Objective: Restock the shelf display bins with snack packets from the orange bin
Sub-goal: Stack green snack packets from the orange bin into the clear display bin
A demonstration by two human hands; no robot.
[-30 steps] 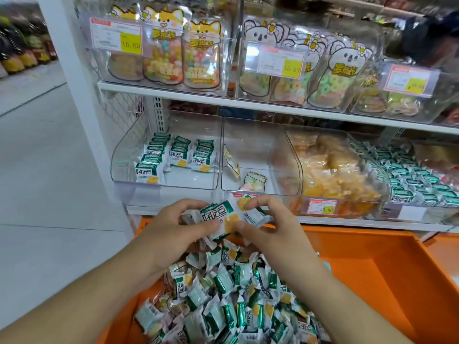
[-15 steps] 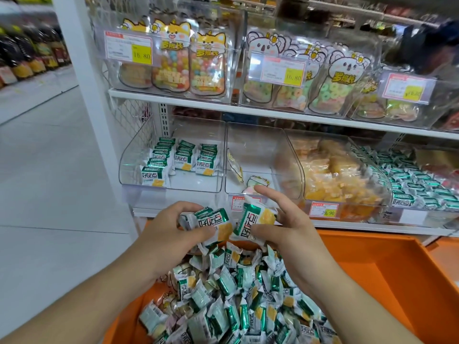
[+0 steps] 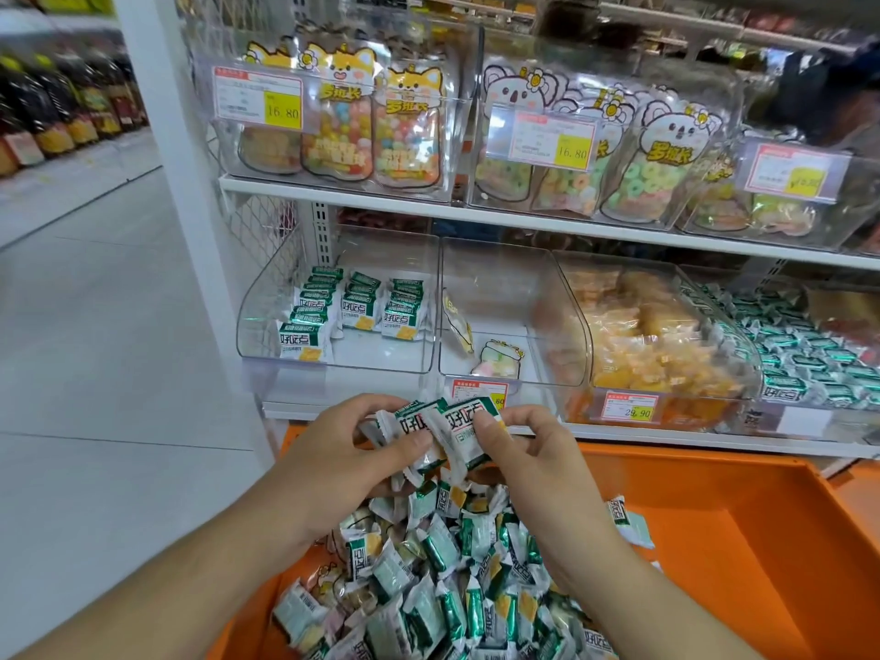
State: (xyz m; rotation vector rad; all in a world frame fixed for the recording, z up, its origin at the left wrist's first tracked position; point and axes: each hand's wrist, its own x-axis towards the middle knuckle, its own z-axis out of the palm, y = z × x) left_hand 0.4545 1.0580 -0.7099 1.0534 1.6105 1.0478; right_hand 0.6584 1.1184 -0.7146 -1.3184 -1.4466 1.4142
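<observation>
Left hand (image 3: pixel 347 450): bare, no glove, ring or watch visible; forearm uncovered to the frame edge, no sleeve in view. Right hand (image 3: pixel 533 462): likewise bare; short, unpainted nails; forearm uncovered, no sleeve in view.

green-and-white snack packets (image 3: pixel 443 426) with yellow patches; orange bin (image 3: pixel 743 540); clear display bin (image 3: pixel 333 359); red-and-yellow price tags (image 3: pixel 631 406); blurry neighbouring sweets (image 3: pixel 652 345) look yellow-orange.

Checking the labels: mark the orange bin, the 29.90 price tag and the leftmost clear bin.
orange bin (image 3: pixel 743 554), head view, bare inner floor.
29.90 price tag (image 3: pixel 631 406), head view, tag's middle.
leftmost clear bin (image 3: pixel 381 354), head view, front wall.
</observation>
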